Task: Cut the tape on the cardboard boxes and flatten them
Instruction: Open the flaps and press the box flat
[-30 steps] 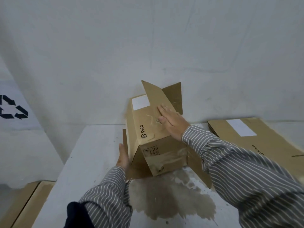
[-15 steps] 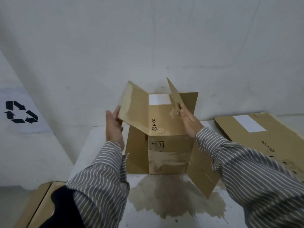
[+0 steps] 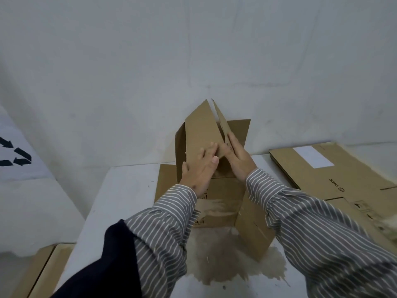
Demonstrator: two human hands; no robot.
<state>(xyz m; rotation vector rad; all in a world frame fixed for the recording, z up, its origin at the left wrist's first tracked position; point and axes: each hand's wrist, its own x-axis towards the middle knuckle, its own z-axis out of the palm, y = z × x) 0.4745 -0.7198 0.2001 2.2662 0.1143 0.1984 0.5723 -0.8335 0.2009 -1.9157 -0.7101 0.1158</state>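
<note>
A brown cardboard box (image 3: 221, 203) stands on the white table (image 3: 129, 190) against the wall, its flaps loose at top and bottom. My left hand (image 3: 200, 168) presses flat, fingers straight, on the left top flap (image 3: 199, 134), which leans inward. My right hand (image 3: 237, 158) lies with straight fingers against the right top flap (image 3: 222, 121), pushing it toward the left one. The two flaps meet in a peak above the box. Both lower flaps splay out on the table.
A stack of flattened boxes (image 3: 335, 179) with a white label lies at the table's right. A brownish stain (image 3: 232, 261) marks the table in front of the box. More flat cardboard (image 3: 43, 269) sits low at the left. The wall stands right behind the box.
My left hand moved from outside the left flap onto its face and pushed it inward. The two top flaps came together into a peak. My right hand stays on the right flap.
</note>
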